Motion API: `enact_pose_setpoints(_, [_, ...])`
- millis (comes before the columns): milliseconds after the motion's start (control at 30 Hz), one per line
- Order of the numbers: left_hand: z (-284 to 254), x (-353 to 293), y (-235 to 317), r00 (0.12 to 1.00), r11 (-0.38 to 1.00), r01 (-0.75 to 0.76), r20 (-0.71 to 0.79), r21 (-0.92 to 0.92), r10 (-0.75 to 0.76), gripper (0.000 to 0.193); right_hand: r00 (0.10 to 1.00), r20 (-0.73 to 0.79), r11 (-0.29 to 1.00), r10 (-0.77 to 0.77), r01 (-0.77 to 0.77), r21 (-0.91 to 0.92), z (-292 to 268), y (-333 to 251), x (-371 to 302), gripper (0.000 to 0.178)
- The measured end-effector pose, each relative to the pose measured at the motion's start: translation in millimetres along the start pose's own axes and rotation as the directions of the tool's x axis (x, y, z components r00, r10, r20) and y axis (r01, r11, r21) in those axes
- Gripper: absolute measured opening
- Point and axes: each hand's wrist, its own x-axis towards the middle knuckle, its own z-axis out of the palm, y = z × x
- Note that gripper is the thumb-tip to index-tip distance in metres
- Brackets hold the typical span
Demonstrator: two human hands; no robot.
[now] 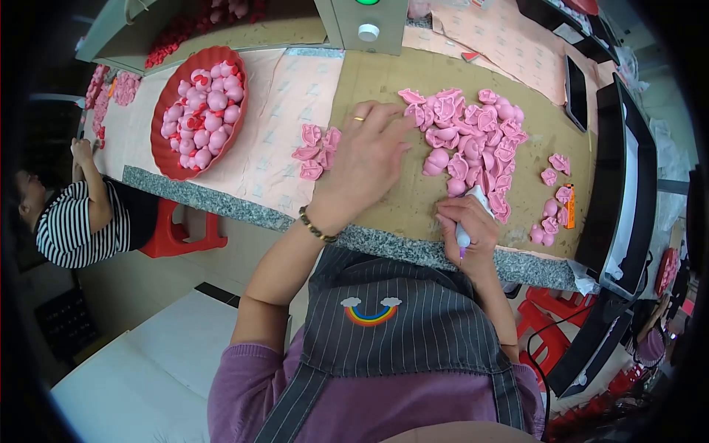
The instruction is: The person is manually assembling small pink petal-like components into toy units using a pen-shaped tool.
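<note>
A heap of pink moulded plastic pieces [473, 140], some hollow shells and some rounded, lies on the brown board [384, 214] before me. Over the board, at the heap's left edge, is my left hand [367, 166], palm down with fingers spread and bent; I see nothing held in it. To its left is a small cluster of pink shells [317, 151]. My right hand [473, 225] is closed around a slim white and lilac tube-like tool [464, 238] at the heap's near edge. The fingers cover much of that tool, so its exact kind does not show.
A red fluted bowl [159, 144] of pink rounded pieces stands at left. Several loose pink pieces [548, 221] and an orange stick-like item [571, 207] lie at right, near a black tray [617, 184] and a phone [576, 92]. Another person [88, 214] sits at far left.
</note>
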Motion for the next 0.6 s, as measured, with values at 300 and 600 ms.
enact_pose_setpoints(300, [8.6,-11.1,9.6,0.976,0.975,0.034,0.216,-0.219,0.014,0.025,0.999,-0.014,0.999,0.034,-0.033,0.033,-2.6,0.3,-1.9,0.012])
enact_pose_setpoints(600, [29.2,50.5,-26.0,0.993,0.988,-0.115,0.023,-0.1,0.118,0.021,0.981,-0.194,0.999,0.026,-0.029,-0.014,-2.5,-0.5,2.6,0.013])
